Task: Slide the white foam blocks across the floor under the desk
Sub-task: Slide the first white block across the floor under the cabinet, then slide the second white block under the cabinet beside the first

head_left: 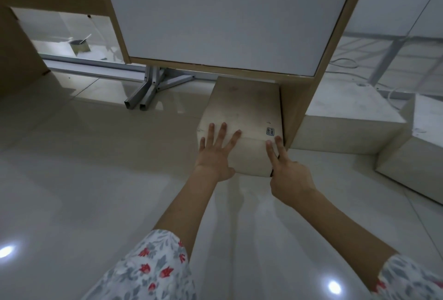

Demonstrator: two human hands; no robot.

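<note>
A white foam block (244, 110) lies on the tiled floor with its far end under the desk's white-fronted cabinet (227, 16). Its right side sits close against the cabinet's wooden side panel (297, 110). My left hand (217, 153) presses flat on the block's near face, fingers spread up over the top edge. My right hand (286, 170) touches the block's near right corner with two fingers stretched out. A small blue sticker (270, 131) marks the block's top near that corner.
Two more white foam blocks lie to the right, one (347, 117) behind the panel and one (422, 146) at the frame's edge. Metal desk legs (148, 91) stand left of the block. A loose cable (345, 63) runs over the floor behind.
</note>
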